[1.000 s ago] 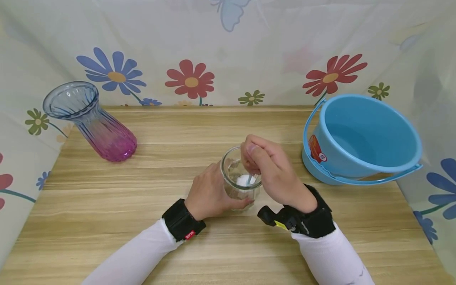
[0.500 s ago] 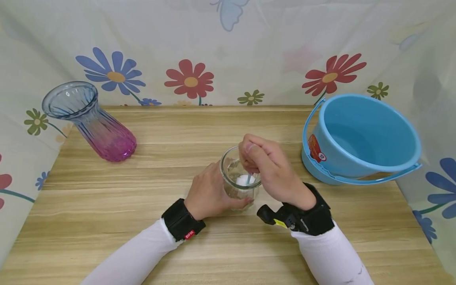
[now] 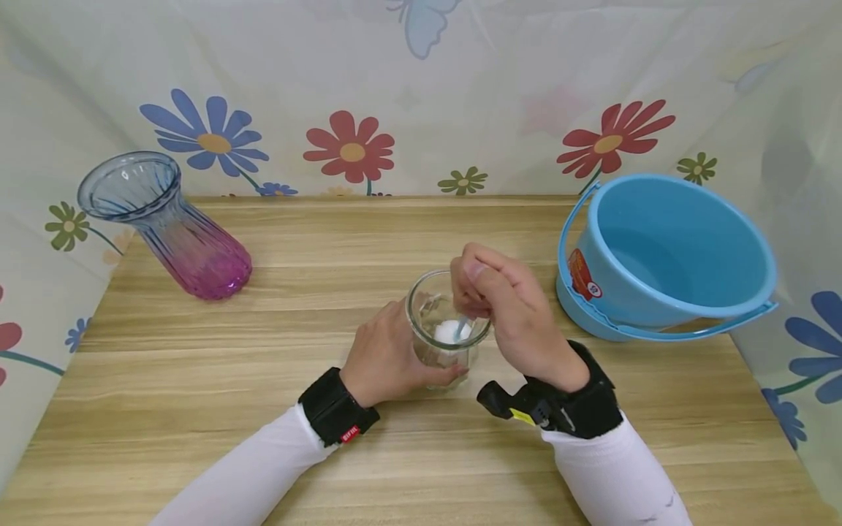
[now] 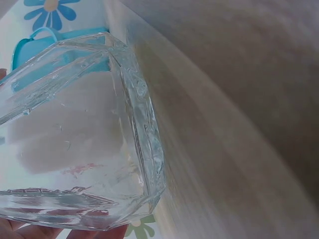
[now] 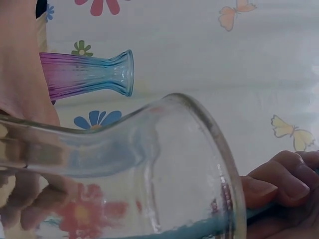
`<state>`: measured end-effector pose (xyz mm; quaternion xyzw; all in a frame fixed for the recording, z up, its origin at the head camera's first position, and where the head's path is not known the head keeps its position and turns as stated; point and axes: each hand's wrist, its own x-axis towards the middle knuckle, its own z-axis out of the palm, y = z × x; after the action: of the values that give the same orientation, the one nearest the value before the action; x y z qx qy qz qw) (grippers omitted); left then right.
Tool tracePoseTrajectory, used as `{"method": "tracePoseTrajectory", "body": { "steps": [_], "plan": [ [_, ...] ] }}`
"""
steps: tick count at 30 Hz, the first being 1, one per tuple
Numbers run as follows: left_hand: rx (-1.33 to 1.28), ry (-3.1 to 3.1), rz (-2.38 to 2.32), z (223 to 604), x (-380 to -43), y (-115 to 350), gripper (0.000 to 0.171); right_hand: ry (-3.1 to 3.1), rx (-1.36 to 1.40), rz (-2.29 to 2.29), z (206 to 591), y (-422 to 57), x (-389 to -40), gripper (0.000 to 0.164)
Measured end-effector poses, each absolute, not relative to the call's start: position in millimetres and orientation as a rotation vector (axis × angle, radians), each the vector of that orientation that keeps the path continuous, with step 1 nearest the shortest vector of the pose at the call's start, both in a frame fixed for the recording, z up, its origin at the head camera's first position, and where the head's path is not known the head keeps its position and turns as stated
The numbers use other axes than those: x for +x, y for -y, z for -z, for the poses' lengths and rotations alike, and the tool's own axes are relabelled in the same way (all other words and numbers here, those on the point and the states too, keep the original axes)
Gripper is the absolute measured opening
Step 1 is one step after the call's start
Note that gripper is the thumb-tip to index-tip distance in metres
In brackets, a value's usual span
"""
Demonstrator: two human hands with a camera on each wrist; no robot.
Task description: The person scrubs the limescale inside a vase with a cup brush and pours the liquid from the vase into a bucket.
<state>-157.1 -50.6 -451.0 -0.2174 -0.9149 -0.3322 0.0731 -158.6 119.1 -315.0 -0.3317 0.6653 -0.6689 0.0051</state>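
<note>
Near the middle of the table stands a clear glass jar (image 3: 434,356), upright, its mouth facing up. My left hand (image 3: 388,358) holds it around the lower left side, thumb across the front. Above the rim, my right hand (image 3: 513,314) is curled round a blue handle (image 5: 199,228) that runs down into the jar. At the handle's lower end sits a white head (image 3: 450,332), like that of a cup brush, inside the jar. The left wrist view shows this white head blurred behind the thick faceted glass. Most of the handle is hidden by my right fingers.
A fluted glass vase (image 3: 213,267), blue fading to pink, stands back left. On the right is a light blue bucket (image 3: 625,285) with its handle hanging down in front. A flower-print sheet (image 3: 421,95) hangs behind the wooden table (image 3: 329,241).
My right hand shifts slightly left and then back right and a little up over the rim, the brush moving with it. My left hand and the jar stay in place.
</note>
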Motion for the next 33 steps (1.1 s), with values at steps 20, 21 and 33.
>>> {"method": "tracePoseTrajectory", "body": {
  "steps": [20,21,33],
  "plan": [
    [-0.648,2.737,0.980,451,-157,50,0.104,-2.087,-1.176,2.253,311,-118,-155,0.028],
    [-0.645,2.737,0.980,451,-157,50,0.104,-2.112,-1.165,2.219,313,-117,-156,0.028],
    [-0.658,2.755,1.010,450,-158,50,0.110,-2.187,-1.108,2.080,321,-118,-166,0.032]
  ]
}}
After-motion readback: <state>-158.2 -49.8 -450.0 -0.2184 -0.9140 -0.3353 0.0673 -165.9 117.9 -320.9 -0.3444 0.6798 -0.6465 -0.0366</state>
